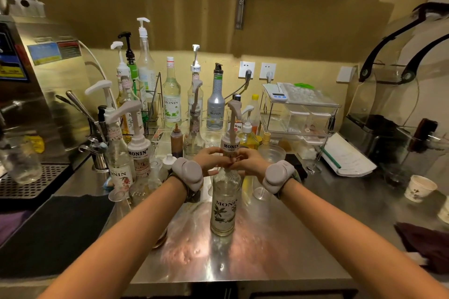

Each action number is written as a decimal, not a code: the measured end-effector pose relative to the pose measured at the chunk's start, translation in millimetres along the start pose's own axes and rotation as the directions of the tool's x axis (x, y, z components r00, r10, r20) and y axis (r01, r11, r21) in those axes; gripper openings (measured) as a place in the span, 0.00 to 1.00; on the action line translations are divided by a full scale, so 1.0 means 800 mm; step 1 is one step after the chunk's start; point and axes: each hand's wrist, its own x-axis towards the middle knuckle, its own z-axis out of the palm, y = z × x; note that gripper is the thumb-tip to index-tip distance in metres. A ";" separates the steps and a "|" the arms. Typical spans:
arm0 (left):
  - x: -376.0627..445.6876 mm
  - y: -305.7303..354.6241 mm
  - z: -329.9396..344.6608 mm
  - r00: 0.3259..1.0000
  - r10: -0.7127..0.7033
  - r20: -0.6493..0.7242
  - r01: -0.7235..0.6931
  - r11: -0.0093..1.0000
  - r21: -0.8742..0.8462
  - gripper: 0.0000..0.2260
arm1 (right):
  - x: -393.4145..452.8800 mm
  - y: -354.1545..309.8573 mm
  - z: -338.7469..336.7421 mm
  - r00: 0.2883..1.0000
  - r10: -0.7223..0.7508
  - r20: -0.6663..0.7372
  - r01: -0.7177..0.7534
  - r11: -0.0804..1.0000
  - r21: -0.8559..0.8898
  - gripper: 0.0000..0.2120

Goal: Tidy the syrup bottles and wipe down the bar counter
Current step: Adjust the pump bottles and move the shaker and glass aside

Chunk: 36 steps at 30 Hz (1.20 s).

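**Both hands on the pump collar, one bottle front and centre**

Here we are at the steel bar counter (pixel 303 238), and one clear syrup bottle (pixel 224 206) stands upright on it, alone in the open middle, nearly empty. Both hands are on its neck. The left hand (pixel 210 159) curls round from the left, the right hand (pixel 247 160) comes in from the right, and the fingers of the two meet just under the white collar of the pump (pixel 232 126) on top. Each hand is closed round that neck; how hard they squeeze, I cannot tell. Two wrists, two grey wrist devices, one on each: left (pixel 188 172), right (pixel 277 175).

Now the count behind. To the left, a close cluster of pump bottles (pixel 138 150); I make out at least three tall white pumps in front, more crowded behind in a wire rack, too overlapped to number. Along the back, four stand clearer: one capped clear bottle (pixel 172 97), two with pumps (pixel 195 94), one silver bottle (pixel 215 102). One small brown squeeze bottle (pixel 176 141) sits in front of them.

On the right, two paper cups (pixel 419 188), one partly cut by the frame. One dark cloth (pixel 427 243) lies at the right edge, one black mat (pixel 56 233) on the left. Two wall sockets (pixel 257 70), each with a plug in it.
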 end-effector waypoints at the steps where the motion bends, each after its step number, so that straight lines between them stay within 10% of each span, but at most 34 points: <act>1: 0.001 0.000 0.000 1.000 0.012 0.002 -0.012 1.000 -0.002 0.17 | 0.001 0.001 0.000 1.000 -0.008 -0.008 0.008 1.000 0.001 0.20; 36: 0.021 0.298 -0.039 0.938 0.330 -0.105 -0.331 0.944 0.016 0.19 | 0.074 -0.268 -0.126 0.930 -0.336 -0.148 0.323 0.940 -0.109 0.06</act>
